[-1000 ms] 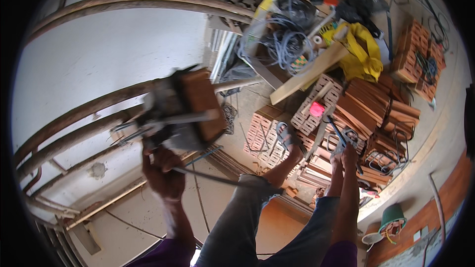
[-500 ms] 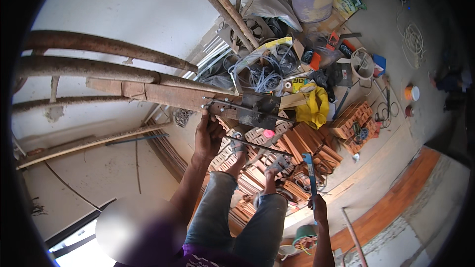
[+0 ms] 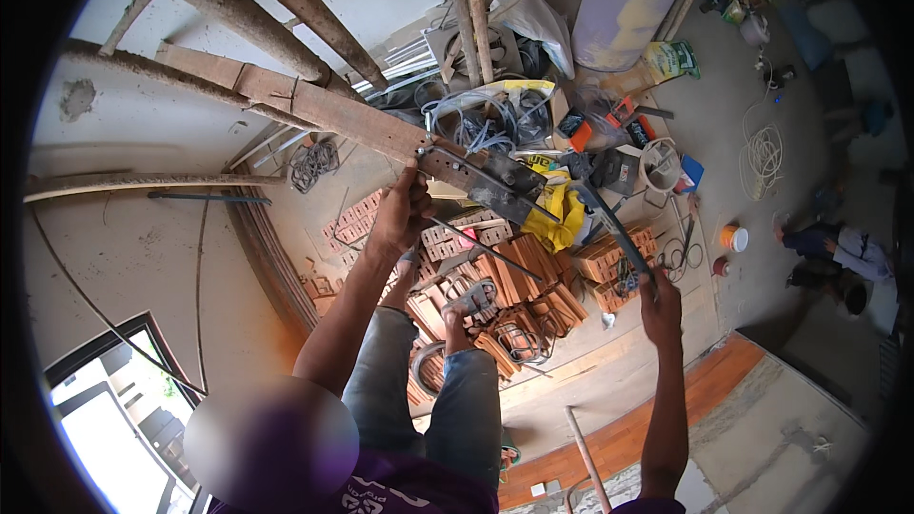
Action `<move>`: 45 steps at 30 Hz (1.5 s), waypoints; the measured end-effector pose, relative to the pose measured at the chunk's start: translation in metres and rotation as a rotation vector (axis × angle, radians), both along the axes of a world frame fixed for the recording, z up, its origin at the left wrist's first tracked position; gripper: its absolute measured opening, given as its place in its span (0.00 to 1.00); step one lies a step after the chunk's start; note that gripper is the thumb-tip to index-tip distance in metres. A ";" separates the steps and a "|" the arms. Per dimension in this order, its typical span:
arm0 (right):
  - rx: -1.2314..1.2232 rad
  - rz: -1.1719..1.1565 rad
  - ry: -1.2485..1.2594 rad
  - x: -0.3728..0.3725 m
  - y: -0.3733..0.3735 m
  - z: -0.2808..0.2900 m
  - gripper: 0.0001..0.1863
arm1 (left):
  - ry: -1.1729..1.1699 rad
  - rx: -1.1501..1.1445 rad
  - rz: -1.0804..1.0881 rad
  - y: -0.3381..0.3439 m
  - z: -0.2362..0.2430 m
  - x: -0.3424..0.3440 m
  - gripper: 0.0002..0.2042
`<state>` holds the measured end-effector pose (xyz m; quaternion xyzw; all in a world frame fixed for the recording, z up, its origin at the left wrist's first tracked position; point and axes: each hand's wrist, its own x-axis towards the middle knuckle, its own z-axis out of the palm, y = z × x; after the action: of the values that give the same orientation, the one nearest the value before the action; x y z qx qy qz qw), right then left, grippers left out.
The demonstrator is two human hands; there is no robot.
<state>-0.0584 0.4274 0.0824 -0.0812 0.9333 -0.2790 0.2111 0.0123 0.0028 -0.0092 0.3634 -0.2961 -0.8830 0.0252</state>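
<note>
My left hand [image 3: 405, 209] is closed around a thin dark metal rod [image 3: 490, 257], its thumb raised against a wooden plank [image 3: 324, 114]. On the plank's right end is a dark metal plate [image 3: 495, 200] with bolts and short bars, just right of that hand. My right hand [image 3: 660, 295] grips the lower end of a long flat steel bar [image 3: 624, 238], whose far end reaches up near the plate. The plank lies among rusty pipes. Both forearms come from below, with my sandalled feet [image 3: 469, 297] beneath on stacked terracotta pieces.
Rusty pipes [image 3: 238, 9] cross the upper left. Below are hollow bricks [image 3: 357, 219], a yellow sheet [image 3: 562, 214], coiled cables [image 3: 762, 157] and buckets [image 3: 733, 238]. A wrapped roll [image 3: 619, 9] stands behind. Another person [image 3: 838, 257] is at the far right; a bright window [image 3: 114, 419] is lower left.
The view has swung round. My right hand has raised the bar from low on the right up toward the plate. My left hand stays on the rod at the plank.
</note>
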 end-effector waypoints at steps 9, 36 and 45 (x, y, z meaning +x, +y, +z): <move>0.172 0.633 0.460 -0.135 -0.031 0.016 0.17 | 0.004 -0.083 0.046 0.007 0.000 0.000 0.18; 0.151 1.072 0.511 -0.213 -0.110 0.019 0.21 | 0.015 -0.014 0.037 0.005 -0.002 0.002 0.17; 0.168 1.105 0.469 -0.212 -0.131 0.039 0.20 | 0.037 -0.011 0.033 0.002 -0.001 0.004 0.17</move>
<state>-0.2705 0.2963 0.1216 -0.5962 0.7934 -0.0281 0.1192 0.0167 0.0046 -0.0098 0.3514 -0.2946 -0.8874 0.0473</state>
